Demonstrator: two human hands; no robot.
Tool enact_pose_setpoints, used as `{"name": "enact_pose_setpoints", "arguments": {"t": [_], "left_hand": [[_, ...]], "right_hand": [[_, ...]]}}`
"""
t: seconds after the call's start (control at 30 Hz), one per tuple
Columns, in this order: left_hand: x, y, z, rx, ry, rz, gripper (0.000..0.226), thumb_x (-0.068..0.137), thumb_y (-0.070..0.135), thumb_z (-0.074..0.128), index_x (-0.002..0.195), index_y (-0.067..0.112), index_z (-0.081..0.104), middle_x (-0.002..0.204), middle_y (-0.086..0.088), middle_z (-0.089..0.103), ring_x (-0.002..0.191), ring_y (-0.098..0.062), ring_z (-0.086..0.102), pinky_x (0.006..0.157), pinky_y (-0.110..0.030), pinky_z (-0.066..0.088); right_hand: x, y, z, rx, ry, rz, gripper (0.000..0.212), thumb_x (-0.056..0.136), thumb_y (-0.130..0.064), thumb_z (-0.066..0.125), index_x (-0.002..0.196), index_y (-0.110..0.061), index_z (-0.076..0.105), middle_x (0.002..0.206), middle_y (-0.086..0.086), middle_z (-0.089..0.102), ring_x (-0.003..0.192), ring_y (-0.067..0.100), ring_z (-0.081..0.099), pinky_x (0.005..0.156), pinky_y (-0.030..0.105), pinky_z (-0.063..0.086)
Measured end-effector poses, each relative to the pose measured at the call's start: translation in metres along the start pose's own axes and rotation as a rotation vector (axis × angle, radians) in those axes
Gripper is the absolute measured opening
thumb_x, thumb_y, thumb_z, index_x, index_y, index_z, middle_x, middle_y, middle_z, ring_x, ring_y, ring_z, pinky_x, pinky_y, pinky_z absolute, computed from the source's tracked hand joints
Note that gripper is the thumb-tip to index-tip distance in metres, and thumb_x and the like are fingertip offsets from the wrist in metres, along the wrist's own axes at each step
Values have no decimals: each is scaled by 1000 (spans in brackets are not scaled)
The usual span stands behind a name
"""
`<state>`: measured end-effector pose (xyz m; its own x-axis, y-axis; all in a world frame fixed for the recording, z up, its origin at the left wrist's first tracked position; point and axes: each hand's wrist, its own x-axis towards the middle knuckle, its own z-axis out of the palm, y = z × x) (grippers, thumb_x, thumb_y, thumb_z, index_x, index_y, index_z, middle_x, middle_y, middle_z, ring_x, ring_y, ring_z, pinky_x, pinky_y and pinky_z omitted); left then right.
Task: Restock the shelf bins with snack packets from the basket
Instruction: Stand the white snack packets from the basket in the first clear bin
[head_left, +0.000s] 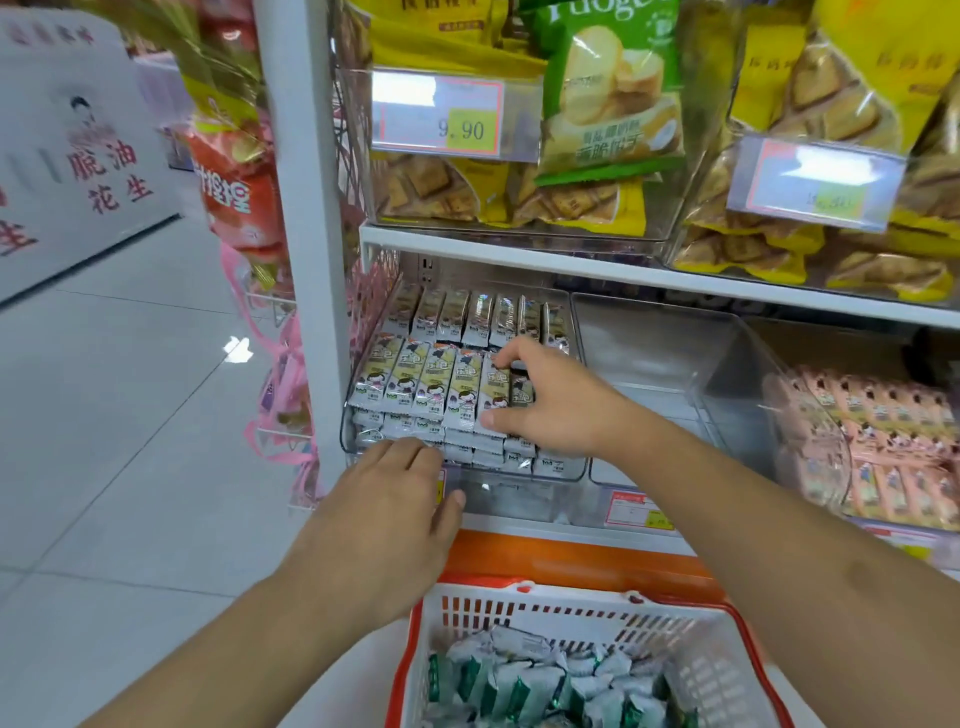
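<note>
A clear shelf bin (363, 395) on the lower shelf holds rows of silver-and-cream snack packets (415, 384). My right hand (550, 400) reaches into the bin and pinches one packet (493, 387) in the front row between thumb and fingers. My left hand (395, 499) rests on the bin's front edge, fingers curled over the rim. Below, a white basket with an orange rim (447, 613) holds several silver-green snack packets (535, 680).
An empty clear bin (649, 364) stands right of the filled one, then a bin of pink packets (883, 447). The upper shelf (519, 249) carries bins of yellow and green biscuit bags. A white upright post (306, 208) bounds the shelf on the left; tiled floor lies beyond.
</note>
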<state>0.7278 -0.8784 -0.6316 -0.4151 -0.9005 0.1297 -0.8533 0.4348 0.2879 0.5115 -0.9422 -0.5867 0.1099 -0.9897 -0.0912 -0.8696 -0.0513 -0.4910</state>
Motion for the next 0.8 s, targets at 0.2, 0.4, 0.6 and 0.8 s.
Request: {"name": "enact_pose_setpoints", "arguments": {"t": [0.2, 0.4, 0.6, 0.8], "left_hand": [[0, 1, -1, -25, 6, -11, 46, 106, 50, 38, 142, 25, 51, 139, 8, 52, 132, -12, 42, 113, -28, 36], [-8, 6, -7, -52, 20, 16, 49, 106, 48, 39, 151, 26, 43, 151, 9, 45, 139, -12, 39, 114, -25, 34], [-19, 13, -4, -109, -18, 90, 36, 103, 39, 49, 136, 25, 56, 130, 7, 57, 121, -16, 55, 97, -30, 50], [-41, 14, 62, 1, -474, 198, 28, 104, 39, 50, 117, 18, 62, 114, -4, 65, 105, -24, 61, 84, -32, 46]], "right_hand": [[-4, 4, 3, -101, 6, -50, 72, 94, -55, 71, 152, -27, 40, 161, -5, 36, 149, 18, 31, 122, 44, 33], [-23, 4, -3, -115, 52, -79, 74, 96, -50, 70, 158, -26, 38, 163, -6, 36, 152, 17, 28, 124, 41, 29], [-76, 9, 3, 17, 255, -163, 39, 97, -33, 71, 132, -26, 57, 136, -8, 55, 127, 8, 49, 106, 26, 41], [-145, 43, 78, 41, -8, -178, 10, 96, -11, 61, 104, -17, 61, 101, -3, 61, 91, 14, 57, 80, 27, 48]]}}
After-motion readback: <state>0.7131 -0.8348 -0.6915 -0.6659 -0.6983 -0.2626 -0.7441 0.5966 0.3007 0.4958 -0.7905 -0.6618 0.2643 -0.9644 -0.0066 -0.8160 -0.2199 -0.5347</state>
